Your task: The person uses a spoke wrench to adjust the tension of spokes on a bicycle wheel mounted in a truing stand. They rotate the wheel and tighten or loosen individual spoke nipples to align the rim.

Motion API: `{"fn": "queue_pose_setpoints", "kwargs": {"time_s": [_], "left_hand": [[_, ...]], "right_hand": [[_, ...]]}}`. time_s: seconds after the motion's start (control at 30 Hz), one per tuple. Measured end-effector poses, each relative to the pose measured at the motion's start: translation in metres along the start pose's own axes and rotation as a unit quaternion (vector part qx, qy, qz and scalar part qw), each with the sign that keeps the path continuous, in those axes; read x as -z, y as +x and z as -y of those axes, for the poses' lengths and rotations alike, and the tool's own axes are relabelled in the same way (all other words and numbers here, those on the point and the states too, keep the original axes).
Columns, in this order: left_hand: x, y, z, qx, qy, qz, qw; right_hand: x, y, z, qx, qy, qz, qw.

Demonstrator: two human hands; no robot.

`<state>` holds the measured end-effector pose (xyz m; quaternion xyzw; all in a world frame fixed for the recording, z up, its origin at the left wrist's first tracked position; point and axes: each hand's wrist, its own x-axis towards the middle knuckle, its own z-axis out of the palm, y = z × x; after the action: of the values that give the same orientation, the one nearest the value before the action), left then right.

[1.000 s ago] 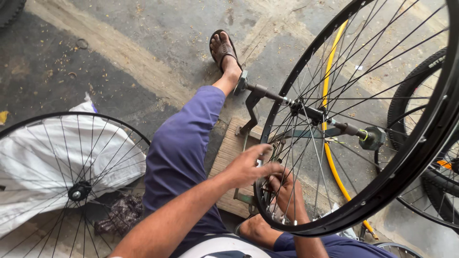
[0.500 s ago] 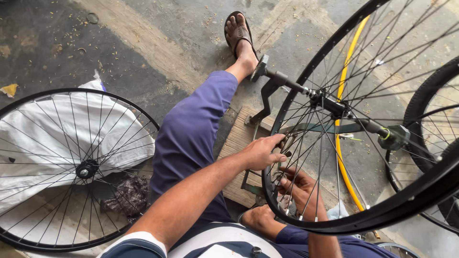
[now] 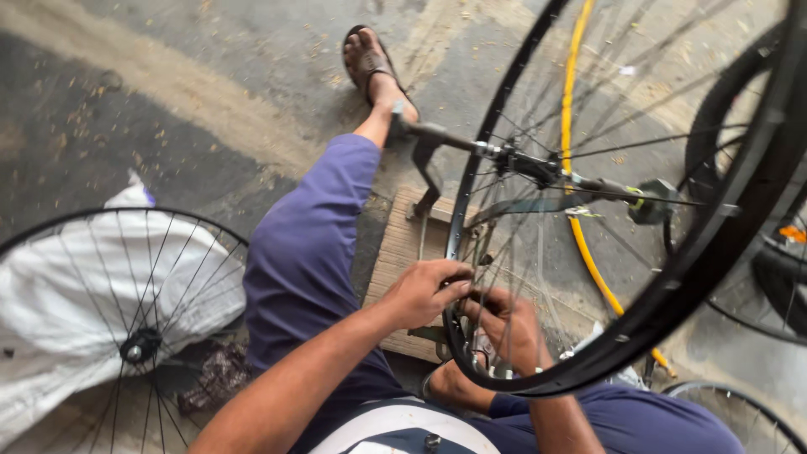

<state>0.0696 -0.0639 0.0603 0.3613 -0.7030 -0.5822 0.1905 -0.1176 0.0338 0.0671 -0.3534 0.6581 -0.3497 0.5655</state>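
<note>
Two bare hands meet at the lower rim of a large black bicycle wheel [image 3: 672, 277] that fills the right half of the frame. This wheel stands upright on a metal stand, its hub and axle [image 3: 538, 168] sitting in the upper middle of the picture, with thin spokes fanning out from it.

At lower centre, the left hand [image 3: 424, 292] comes in from the bottom left on a bare forearm. Its fingers are curled together, pinching at the rim where a spoke meets it. Just beside it to the right, the right hand [image 3: 504, 329] sits behind the spokes, inside the wheel's circle, fingers bent around something small at the rim; what it grips cannot be made out through the spokes.

Under the hands lies a pale wooden board [image 3: 402, 252] on the floor. A leg in purple trousers [image 3: 307, 261] stretches from the bottom centre toward the top, ending in a foot in a brown sandal [image 3: 367, 60] near the top middle. A yellow curved strip [image 3: 580, 109] shows through the spokes, running from the top down toward the lower right.

At lower left, a second black spoked wheel [image 3: 126, 336] lies flat over a white sack [image 3: 50, 286], well apart from the hands. Another dark tyre [image 3: 777, 277] shows at the right edge. The floor [image 3: 168, 109] is grey concrete, dusty and stained.
</note>
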Motion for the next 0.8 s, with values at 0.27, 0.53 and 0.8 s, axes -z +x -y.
{"fn": "queue_pose_setpoints", "kwargs": {"time_s": [0.27,0.53,0.8], "left_hand": [[0.014,0.009,0.006,0.003,0.031,0.148,0.988],[-0.002,0.004,0.000,-0.015,0.186,0.076,0.979],[-0.008,0.002,-0.007,-0.036,0.218,0.028,0.975]], "right_hand": [[-0.006,0.004,-0.019,0.019,-0.026,-0.013,0.999],[0.022,0.014,-0.024,0.064,0.002,0.057,0.996],[0.016,0.006,0.005,0.071,-0.166,0.035,0.983]]}}
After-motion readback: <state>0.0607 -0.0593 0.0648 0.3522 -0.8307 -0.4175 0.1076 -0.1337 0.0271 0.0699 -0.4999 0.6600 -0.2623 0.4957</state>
